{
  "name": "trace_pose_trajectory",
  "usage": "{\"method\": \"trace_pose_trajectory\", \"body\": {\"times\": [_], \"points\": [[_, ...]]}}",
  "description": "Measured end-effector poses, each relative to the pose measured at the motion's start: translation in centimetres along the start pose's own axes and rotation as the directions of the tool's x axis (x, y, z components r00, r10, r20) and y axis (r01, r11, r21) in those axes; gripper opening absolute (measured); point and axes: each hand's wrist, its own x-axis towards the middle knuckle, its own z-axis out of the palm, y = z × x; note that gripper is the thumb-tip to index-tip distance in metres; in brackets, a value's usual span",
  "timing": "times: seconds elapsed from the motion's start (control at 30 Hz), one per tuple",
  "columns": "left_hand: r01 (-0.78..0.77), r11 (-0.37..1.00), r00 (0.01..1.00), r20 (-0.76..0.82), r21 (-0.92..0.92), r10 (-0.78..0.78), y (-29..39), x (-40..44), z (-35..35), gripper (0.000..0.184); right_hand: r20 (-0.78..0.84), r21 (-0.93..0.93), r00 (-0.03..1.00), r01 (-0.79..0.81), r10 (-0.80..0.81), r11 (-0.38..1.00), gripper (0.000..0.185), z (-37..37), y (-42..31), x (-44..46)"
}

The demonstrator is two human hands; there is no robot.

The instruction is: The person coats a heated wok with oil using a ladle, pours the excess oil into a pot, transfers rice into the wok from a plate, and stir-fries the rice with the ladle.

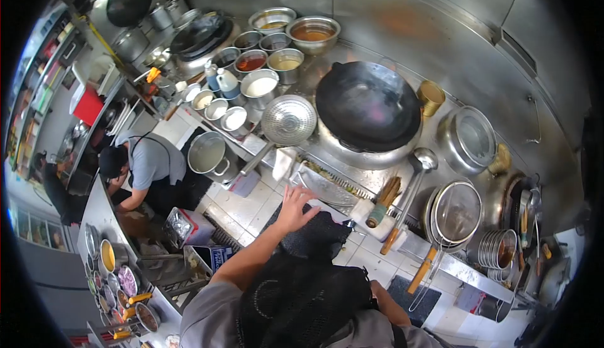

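My left hand (294, 208) is stretched out over the floor in front of the stove edge, fingers spread and holding nothing. Just beyond it, a white cloth (284, 163) hangs at the stove's front edge. A large perforated skimmer (289, 120) lies near that cloth, its handle pointing toward the floor. Farther back, a black wok (368, 106) sits on the burner, with a little steam or sheen inside. On my right side only the forearm (391, 305) shows; the hand is hidden behind dark fabric. A ladle (425, 159) and a bamboo brush (384, 202) lie right of the wok.
Seasoning bowls and pots, such as a red sauce pot (250, 61), crowd the back left. A mesh strainer (457, 213) rests at the right, its handle over the edge. A stockpot (209, 154) stands left. A co-worker (146, 162) bends over at the left counter.
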Motion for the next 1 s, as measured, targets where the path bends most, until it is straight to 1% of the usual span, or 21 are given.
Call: {"method": "trace_pose_trajectory", "body": {"times": [0.03, 0.07, 0.13, 0.17, 0.2, 0.27, 0.33, 0.37, 0.4, 0.47, 0.5, 0.53, 0.6, 0.63, 0.67, 0.73, 0.8, 0.87, 0.93, 0.97, 1.0], "points": [[0.017, 0.999, 0.999, 0.035, 0.034, -0.018, -0.1, -1.3, -0.5, 0.038, 0.086, -0.459, 0.910, 0.398, -0.406, 0.794, 0.018, -1.0, -0.6, 1.8], [0.031, 0.997, 0.997, 0.069, 0.065, -0.035, -0.4, -2.3, -0.9, 0.039, 0.338, -0.737, 0.677, 0.622, -0.653, 0.264, 0.017, -1.4, -0.6, 3.1], [0.035, 0.997, 0.994, 0.104, 0.065, -0.042, 0.6, -2.5, -2.3, 0.041, 0.131, -0.754, 0.836, 0.433, -0.532, 0.494, 0.030, -0.1, -7.7, 1.0], [-0.044, 0.996, 0.996, 0.075, 0.076, 0.039, 1.4, -2.1, -2.8, 0.041, 0.129, -0.683, 0.790, 0.509, -0.600, 0.524, 0.033, 0.4, -9.9, 2.4], [-0.123, 0.988, 0.992, 0.049, 0.090, 0.119, 2.4, -1.9, -3.3, 0.040, 0.119, -0.605, 0.739, 0.584, -0.663, 0.542, 0.036, 1.0, -11.8, 4.2], [-0.258, 0.964, 0.966, 0.022, 0.057, 0.257, 5.0, -1.7, -4.3, 0.039, 0.145, -0.765, 0.708, 0.523, -0.691, 0.376, 0.043, 3.8, -19.3, 3.8], [-0.370, 0.928, 0.928, 0.043, -0.027, 0.371, 6.7, -2.8, -4.6, 0.035, 0.132, -0.303, 0.473, 0.856, -0.871, 0.419, 0.042, 9.0, -26.8, -5.0], [-0.430, 0.898, 0.897, 0.069, -0.093, 0.437, 6.7, -3.7, -4.3, 0.035, 0.121, -0.303, 0.472, 0.855, -0.873, 0.420, 0.042, 11.6, -29.5, -7.7], [-0.484, 0.860, 0.861, 0.087, -0.163, 0.501, 6.3, -4.8, -3.7, 0.034, 0.247, -0.009, 0.467, 0.877, -0.849, 0.480, 0.042, 13.8, -32.1, -10.0], [-0.565, 0.800, 0.807, 0.068, -0.202, 0.587, 4.4, -7.0, -3.3, 0.036, 0.466, 0.518, 0.348, 0.638, -0.813, 0.570, 0.043, 17.4, -35.2, -13.7], [-0.475, 0.822, 0.854, 0.060, -0.315, 0.516, 3.5, -7.5, -5.3, 0.030, 0.534, 0.702, 0.244, 0.406, -0.809, 0.585, 0.043, 19.2, -35.4, -15.2], [-0.381, 0.823, 0.893, 0.064, -0.421, 0.446, 2.6, -7.8, -7.6, 0.026, 0.528, 0.697, 0.254, 0.416, -0.811, 0.584, 0.043, 21.1, -34.8, -16.6], [-0.237, 0.806, 0.958, 0.011, -0.542, 0.288, 2.0, -9.0, -13.3, 0.011, 0.228, 0.394, 0.630, 0.637, -0.742, 0.662, 0.040, 24.4, -33.6, -18.4], [-0.144, 0.776, 0.971, 0.062, -0.614, 0.230, 2.6, -9.5, -17.1, 0.009, 0.351, 0.213, 0.689, 0.601, -0.634, 0.771, 0.042, 24.1, -33.0, -18.4], [-0.138, 0.726, 0.973, 0.044, -0.673, 0.225, 3.5, -9.8, -20.4, 0.008, 0.344, 0.214, 0.698, 0.593, -0.628, 0.776, 0.042, 24.2, -32.2, -17.8], [-0.315, 0.643, 0.935, -0.113, -0.699, 0.335, 7.6, -10.5, -28.1, 0.010, 0.110, -0.008, 0.769, 0.634, -0.630, 0.773, 0.039, 25.1, -29.0, -16.3], [-0.612, 0.563, 0.769, -0.253, -0.555, 0.587, 10.7, -11.0, -34.2, 0.021, -0.040, -0.132, 0.628, 0.768, -0.777, 0.627, 0.033, 24.5, -23.5, -10.1], [-0.695, 0.434, 0.675, -0.311, -0.573, 0.669, 13.2, -12.0, -38.2, 0.031, -0.127, -0.266, 0.798, 0.544, -0.589, 0.796, 0.031, 24.9, -19.7, -7.6], [-0.783, 0.253, 0.551, -0.444, -0.568, 0.707, 13.8, -12.4, -38.7, 0.038, -0.144, -0.250, 0.824, 0.505, -0.547, 0.826, 0.029, 24.9, -14.8, -5.7], [-0.907, 0.068, 0.377, -0.732, -0.415, 0.568, 15.0, -11.8, -36.0, 0.042, -0.159, -0.241, 0.854, 0.453, -0.496, 0.858, 0.028, 24.7, -12.0, -3.8], [-0.979, -0.067, 0.157, -0.922, -0.193, 0.355, 16.3, -11.2, -33.4, 0.046, -0.174, -0.230, 0.854, 0.450, -0.491, 0.863, 0.028, 24.8, -9.4, -3.4]]}}
